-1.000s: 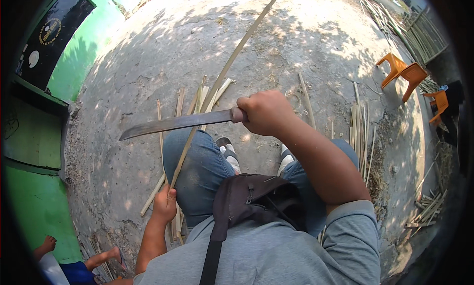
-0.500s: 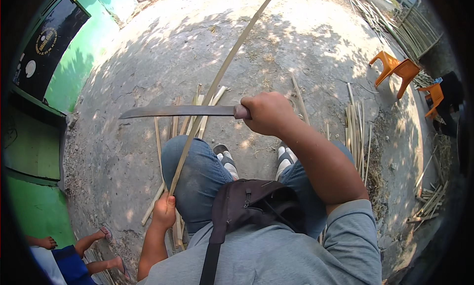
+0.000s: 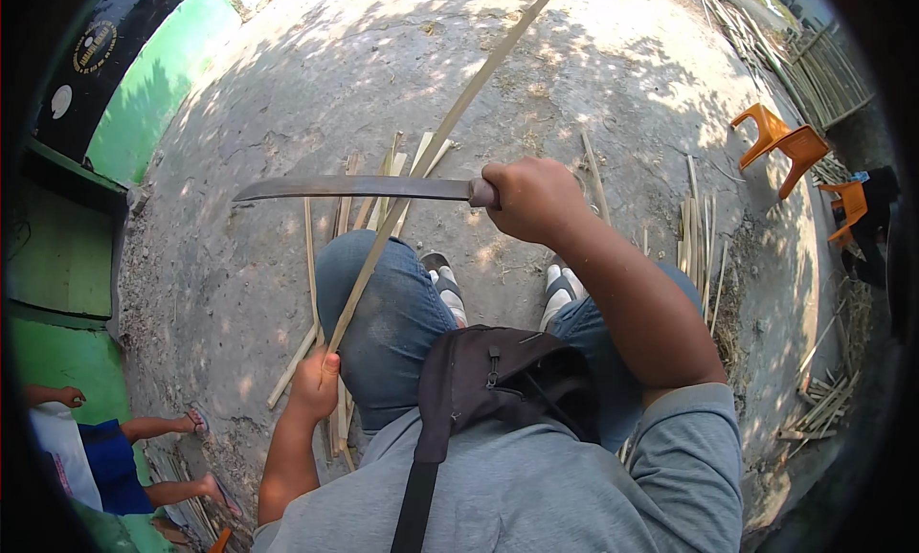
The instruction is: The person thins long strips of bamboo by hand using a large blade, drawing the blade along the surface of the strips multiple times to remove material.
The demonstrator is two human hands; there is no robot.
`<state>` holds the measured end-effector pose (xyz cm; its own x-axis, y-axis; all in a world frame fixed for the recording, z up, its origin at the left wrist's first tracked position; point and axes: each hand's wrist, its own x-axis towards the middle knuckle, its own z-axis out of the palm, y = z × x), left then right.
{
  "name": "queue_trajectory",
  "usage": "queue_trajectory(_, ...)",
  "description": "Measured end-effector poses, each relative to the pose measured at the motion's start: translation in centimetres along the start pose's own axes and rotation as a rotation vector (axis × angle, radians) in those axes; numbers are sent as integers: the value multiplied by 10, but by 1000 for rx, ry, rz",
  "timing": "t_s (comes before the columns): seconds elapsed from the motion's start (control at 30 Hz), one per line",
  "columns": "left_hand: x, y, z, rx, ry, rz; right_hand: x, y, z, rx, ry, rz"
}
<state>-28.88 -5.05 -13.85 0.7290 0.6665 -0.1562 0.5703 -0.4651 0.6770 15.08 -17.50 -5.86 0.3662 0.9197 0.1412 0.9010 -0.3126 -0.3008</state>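
Observation:
My right hand (image 3: 538,201) is closed around the handle of a machete (image 3: 354,187), whose long blade points left, roughly level, out in front of my knees. A long, thin bamboo strip (image 3: 469,89) slants from beside my left knee up past the top edge of the picture. Its near end is pinched in my left hand (image 3: 314,385), thumb along the strip, low beside the left thigh. Blade and strip cross above the left knee, close to the handle half of the blade. Whether they press together there I cannot tell.
Cut strips (image 3: 340,213) lie on the concrete by my left leg, with another bundle (image 3: 691,232) to the right. Orange plastic stools (image 3: 802,151) stand at the right. A person in blue shorts (image 3: 113,467) is at the lower left, near a green wall (image 3: 144,122).
The view has shifted slightly. Both hands keep nearly the same pose, with the machete still across the strip. At the lower left, more of the other person shows.

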Motion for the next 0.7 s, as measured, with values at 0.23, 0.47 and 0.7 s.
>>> queue_trajectory(0.23,7,19,-7,-16,-20,-24,15,42,1,-37,142,163)
queue_trajectory(0.47,1,4,-2,-23,-14,-17,6,9,6,29,51,81)
queue_trajectory(0.7,8,10,-7,-21,-51,-11,19,44,0,63,96,232)
